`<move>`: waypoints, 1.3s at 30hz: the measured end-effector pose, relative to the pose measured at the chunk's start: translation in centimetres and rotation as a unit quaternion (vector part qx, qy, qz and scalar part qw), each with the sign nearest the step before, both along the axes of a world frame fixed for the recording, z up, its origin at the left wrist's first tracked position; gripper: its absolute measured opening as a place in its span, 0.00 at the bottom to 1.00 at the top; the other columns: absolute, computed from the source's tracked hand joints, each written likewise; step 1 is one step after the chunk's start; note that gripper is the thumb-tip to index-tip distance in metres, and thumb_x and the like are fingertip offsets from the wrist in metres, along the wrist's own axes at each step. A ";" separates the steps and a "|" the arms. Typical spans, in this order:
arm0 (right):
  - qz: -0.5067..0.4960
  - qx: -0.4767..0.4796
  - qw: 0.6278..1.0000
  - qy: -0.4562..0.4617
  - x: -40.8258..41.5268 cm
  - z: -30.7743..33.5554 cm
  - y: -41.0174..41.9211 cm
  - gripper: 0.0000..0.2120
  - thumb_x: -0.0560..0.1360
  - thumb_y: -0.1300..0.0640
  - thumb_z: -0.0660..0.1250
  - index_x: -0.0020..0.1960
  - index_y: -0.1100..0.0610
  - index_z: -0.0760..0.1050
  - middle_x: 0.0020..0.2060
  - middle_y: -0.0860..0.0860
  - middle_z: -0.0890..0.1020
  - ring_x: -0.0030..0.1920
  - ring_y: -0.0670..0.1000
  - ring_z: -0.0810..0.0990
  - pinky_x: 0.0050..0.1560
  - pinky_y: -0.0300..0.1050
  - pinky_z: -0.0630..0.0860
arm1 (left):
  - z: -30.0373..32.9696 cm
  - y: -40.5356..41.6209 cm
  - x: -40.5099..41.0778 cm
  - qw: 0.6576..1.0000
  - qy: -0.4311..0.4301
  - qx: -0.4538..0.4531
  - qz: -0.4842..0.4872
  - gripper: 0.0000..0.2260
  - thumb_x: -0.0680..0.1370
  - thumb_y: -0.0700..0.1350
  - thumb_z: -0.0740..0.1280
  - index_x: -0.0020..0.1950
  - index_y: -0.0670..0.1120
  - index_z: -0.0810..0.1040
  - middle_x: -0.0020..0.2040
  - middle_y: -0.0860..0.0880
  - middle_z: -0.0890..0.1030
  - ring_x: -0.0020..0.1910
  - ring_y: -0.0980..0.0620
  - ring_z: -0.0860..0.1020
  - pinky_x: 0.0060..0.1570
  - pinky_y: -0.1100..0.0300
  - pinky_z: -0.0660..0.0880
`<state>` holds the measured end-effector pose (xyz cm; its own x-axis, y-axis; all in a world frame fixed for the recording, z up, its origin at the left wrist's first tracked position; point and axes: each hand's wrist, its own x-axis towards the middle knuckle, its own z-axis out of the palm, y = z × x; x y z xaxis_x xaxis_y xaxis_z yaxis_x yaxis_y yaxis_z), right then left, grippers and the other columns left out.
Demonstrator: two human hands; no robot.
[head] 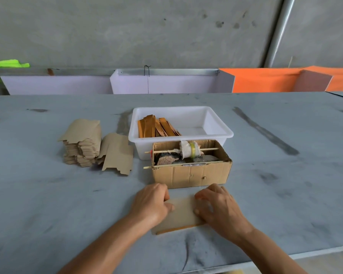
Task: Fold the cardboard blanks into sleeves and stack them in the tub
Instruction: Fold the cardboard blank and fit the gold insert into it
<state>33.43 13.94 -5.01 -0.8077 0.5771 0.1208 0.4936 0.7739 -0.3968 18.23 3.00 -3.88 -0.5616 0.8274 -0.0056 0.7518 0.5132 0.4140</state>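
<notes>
A person's left hand (pixel 153 204) and right hand (pixel 218 206) press a folded cardboard blank (pixel 181 214) flat on the grey tabletop (pixel 48 194), fingers curled over its two short ends, just in front of a small cardboard box (pixel 192 173). The blank lies with its long axis left to right, tilted slightly, its orange edge facing the person. If pressure is uneven, the crease could likely spring open or skew. The white tub (pixel 218 129) behind the box holds several finished sleeves (pixel 156 127); a stack of unfolded blanks (pixel 83 143) sits well to the left.
</notes>
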 end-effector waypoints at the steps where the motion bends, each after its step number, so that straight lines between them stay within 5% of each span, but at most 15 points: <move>1: 0.007 -0.004 1.000 0.008 0.0 0.0 0.0 0.15 0.74 0.51 0.67 0.60 0.50 0.75 0.58 0.46 0.72 0.58 0.51 0.69 0.58 0.45 0.69 | 0.0 -0.1 -0.2 0.999 -0.030 0.007 0.006 0.09 0.72 0.51 0.72 0.43 0.51 0.73 0.43 0.54 0.75 0.44 0.52 0.74 0.42 0.61 0.68; 4: 0.028 -0.020 0.999 0.040 -0.4 0.3 0.3 0.19 0.73 0.54 0.69 0.64 0.50 0.74 0.61 0.43 0.73 0.59 0.49 0.67 0.61 0.42 0.67 | -0.1 -0.3 -0.6 0.995 -0.091 0.042 0.006 0.11 0.69 0.46 0.75 0.36 0.51 0.73 0.35 0.56 0.73 0.36 0.55 0.72 0.39 0.61 0.70; 9: 0.049 -0.012 0.998 0.045 -1.4 0.5 0.7 0.14 0.76 0.60 0.66 0.59 0.50 0.79 0.55 0.46 0.79 0.58 0.50 0.69 0.58 0.40 0.67 | -0.7 -0.6 -0.6 0.986 -0.129 0.101 -0.009 0.12 0.69 0.41 0.73 0.32 0.53 0.74 0.27 0.56 0.72 0.27 0.61 0.69 0.33 0.64 0.68; 17: 0.064 -0.018 0.995 0.077 -1.8 0.9 1.1 0.08 0.74 0.62 0.69 0.49 0.53 0.83 0.48 0.46 0.82 0.52 0.46 0.74 0.53 0.33 0.69 | -0.9 -0.7 -1.5 0.990 -0.026 0.118 -0.069 0.03 0.73 0.41 0.71 0.44 0.47 0.84 0.39 0.54 0.76 0.40 0.56 0.75 0.43 0.65 0.70; 25: 0.099 0.028 0.992 0.070 -1.7 0.6 1.2 0.08 0.71 0.67 0.68 0.40 0.56 0.82 0.39 0.49 0.80 0.47 0.50 0.73 0.50 0.50 0.72 | -0.8 -0.7 -1.7 0.980 0.013 0.149 -0.129 0.04 0.74 0.40 0.70 0.46 0.47 0.83 0.36 0.57 0.72 0.40 0.60 0.69 0.40 0.74 0.62; 28: 0.139 0.125 0.979 0.076 -1.7 0.9 1.1 0.09 0.65 0.68 0.74 0.35 0.55 0.81 0.33 0.49 0.79 0.40 0.54 0.77 0.38 0.49 0.75 | -0.8 -0.9 -1.5 0.977 0.070 0.131 -0.153 0.06 0.75 0.38 0.68 0.45 0.46 0.83 0.41 0.53 0.77 0.45 0.56 0.71 0.45 0.67 0.68; 30: 0.163 0.206 0.963 0.055 -1.6 1.1 1.1 0.11 0.61 0.66 0.77 0.33 0.52 0.80 0.30 0.46 0.78 0.37 0.52 0.78 0.35 0.44 0.74 | -0.3 -1.0 -1.1 0.963 0.144 0.120 -0.191 0.08 0.70 0.33 0.68 0.38 0.45 0.83 0.38 0.50 0.78 0.42 0.51 0.76 0.38 0.60 0.74; 33: 0.180 0.269 0.946 0.008 -1.6 1.4 0.8 0.13 0.56 0.65 0.78 0.32 0.49 0.81 0.29 0.45 0.77 0.36 0.50 0.77 0.34 0.42 0.74 | 0.8 -1.4 0.3 0.934 0.258 0.079 -0.233 0.04 0.59 0.38 0.69 0.26 0.46 0.77 0.28 0.51 0.75 0.31 0.51 0.76 0.26 0.64 0.71; 39: 0.156 0.314 0.936 -0.041 -1.3 1.2 -0.5 0.10 0.56 0.63 0.76 0.27 0.51 0.78 0.27 0.47 0.75 0.34 0.51 0.76 0.31 0.42 0.69 | 1.0 -1.5 2.5 0.920 0.328 0.006 -0.213 0.05 0.54 0.39 0.66 0.19 0.46 0.73 0.22 0.52 0.71 0.26 0.53 0.75 0.23 0.67 0.67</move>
